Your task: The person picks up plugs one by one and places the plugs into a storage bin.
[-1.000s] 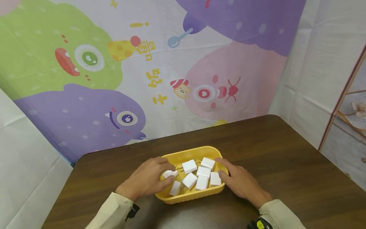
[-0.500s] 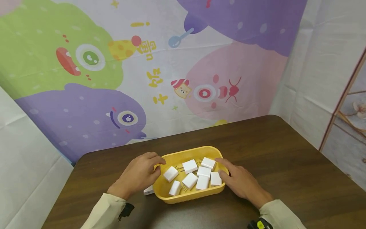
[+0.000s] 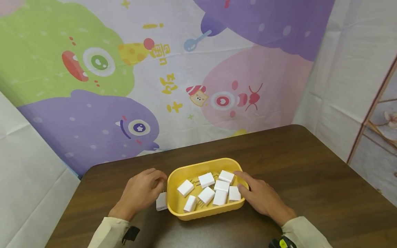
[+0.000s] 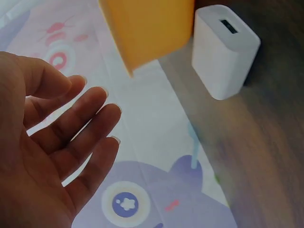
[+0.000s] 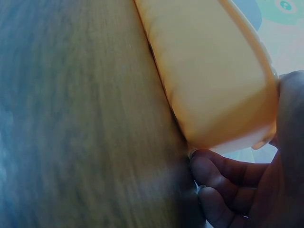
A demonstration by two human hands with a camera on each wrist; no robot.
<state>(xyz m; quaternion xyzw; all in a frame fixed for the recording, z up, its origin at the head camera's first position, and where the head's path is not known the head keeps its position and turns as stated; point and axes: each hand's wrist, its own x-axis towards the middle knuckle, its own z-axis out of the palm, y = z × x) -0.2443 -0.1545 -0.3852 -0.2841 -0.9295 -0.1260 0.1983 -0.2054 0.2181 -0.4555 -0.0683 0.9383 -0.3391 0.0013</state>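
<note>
The left hand [image 3: 141, 191] has a spread, empty grip beside the white USB charger [image 3: 161, 201], which stands on the surface [image 3: 310, 179] touching the yellow tray [image 3: 198, 167]; the right hand [image 3: 260, 198] curls onto the tray's right rim, so steady pressure there seems wise; open room lies lower left.

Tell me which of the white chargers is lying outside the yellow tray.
It is the white charger on the table, beside the left wall of the yellow tray, next to the left hand. All others lie inside the tray.
</note>
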